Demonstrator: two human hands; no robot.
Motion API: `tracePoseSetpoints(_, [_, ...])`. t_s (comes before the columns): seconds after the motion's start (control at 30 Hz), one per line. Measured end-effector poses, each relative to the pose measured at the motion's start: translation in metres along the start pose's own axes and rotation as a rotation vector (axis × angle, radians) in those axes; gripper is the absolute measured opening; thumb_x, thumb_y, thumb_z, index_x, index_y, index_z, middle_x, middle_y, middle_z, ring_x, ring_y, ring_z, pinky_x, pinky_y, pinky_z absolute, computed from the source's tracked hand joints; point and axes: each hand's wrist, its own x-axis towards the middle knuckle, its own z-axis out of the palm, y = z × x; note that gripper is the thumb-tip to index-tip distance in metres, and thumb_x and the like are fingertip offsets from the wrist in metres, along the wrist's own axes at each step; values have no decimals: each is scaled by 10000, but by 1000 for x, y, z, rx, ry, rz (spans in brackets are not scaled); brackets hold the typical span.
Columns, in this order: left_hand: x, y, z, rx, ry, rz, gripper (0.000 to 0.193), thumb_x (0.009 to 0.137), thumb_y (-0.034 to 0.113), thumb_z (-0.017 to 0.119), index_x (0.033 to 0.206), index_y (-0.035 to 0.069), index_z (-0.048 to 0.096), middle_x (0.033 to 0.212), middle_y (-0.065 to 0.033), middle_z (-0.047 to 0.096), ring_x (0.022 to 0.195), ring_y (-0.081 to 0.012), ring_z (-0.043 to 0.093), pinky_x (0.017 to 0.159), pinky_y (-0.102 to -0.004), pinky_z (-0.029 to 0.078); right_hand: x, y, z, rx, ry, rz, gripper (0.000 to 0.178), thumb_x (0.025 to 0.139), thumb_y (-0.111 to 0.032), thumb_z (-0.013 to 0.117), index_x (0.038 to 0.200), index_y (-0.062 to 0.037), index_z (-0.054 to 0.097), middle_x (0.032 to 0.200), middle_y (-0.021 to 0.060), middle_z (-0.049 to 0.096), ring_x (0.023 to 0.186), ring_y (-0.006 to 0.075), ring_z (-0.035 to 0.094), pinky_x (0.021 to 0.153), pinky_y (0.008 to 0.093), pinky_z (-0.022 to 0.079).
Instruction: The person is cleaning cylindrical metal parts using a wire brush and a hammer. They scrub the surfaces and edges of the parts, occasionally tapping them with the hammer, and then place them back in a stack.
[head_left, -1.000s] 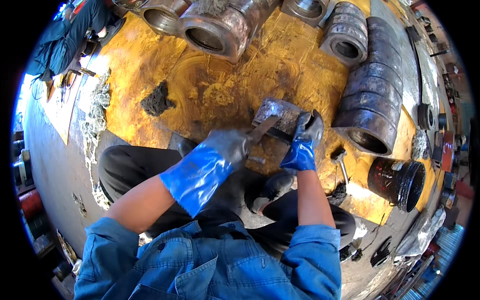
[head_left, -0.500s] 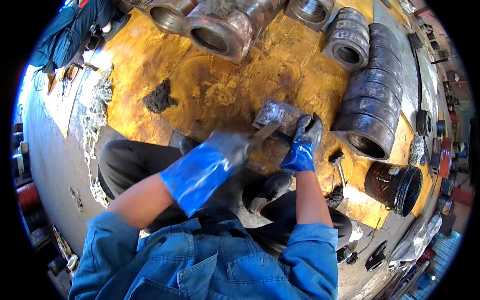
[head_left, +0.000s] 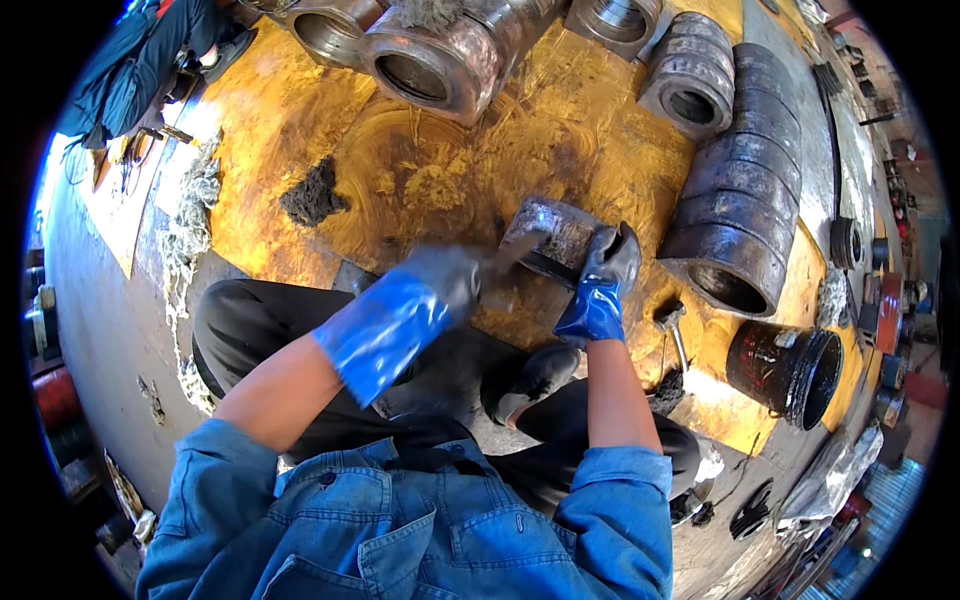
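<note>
My left hand [head_left: 447,283] grips a flat blade [head_left: 522,251], its blurred tip at the metal block [head_left: 562,226] in front of me. My right hand [head_left: 610,258] steadies the block's right end; whether those fingers close round it, I can't tell. I'd judge short, level strokes best, aimed clear of my right fingers.

Over the last second the left hand [head_left: 442,283] has drawn back toward the left edge of the yellow-stained floor [head_left: 450,150]; its blue cuff [head_left: 383,338] has moved up and away from the jacket [head_left: 400,520], uncovering more of the dark trousers [head_left: 255,318]; the flat blade [head_left: 518,252] in its grip has come back too, its tip now nearer the left end of the metal block [head_left: 565,232] than half a second ago; the blade also looks more blurred.
</note>
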Motion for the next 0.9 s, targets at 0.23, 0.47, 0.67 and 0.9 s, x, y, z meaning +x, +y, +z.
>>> tracePoseSetpoints(0.23, [-5,-7,-5,-26,84,-48,505,881,268,755,1364,220,616,972,-140,723,930,-356,707,789,-459,570,2,-7,6,29,1,4,452,985,-360,597,1232,16,644,1163,273,673,1104,451,620,997,513,484])
tracePoseSetpoints(0.47, [-4,-26,-10,-278,14,-136,428,914,233,730,1329,176,645,1126,-147,728,1035,-339,700,883,-448,565,3,-6,3,25,-20,-12,484,1007,-365,565,1271,37,624,1199,286,663,1126,440,626,1005,485,491])
tracePoseSetpoints(0.67, [-10,-63,20,-383,31,-141,461,932,105,613,1371,242,643,978,-118,738,852,-245,695,751,-391,552,4,7,13,21,-20,-4,466,990,-352,575,1239,36,643,1149,292,676,1097,455,630,981,495,499])
tracePoseSetpoints(0.9, [3,-72,23,-517,-10,-144,632,861,-55,521,1412,233,632,700,82,466,640,-61,435,591,-254,393,3,6,10,26,-3,4,439,999,-332,567,1234,30,646,1131,296,680,1062,454,645,962,493,513])
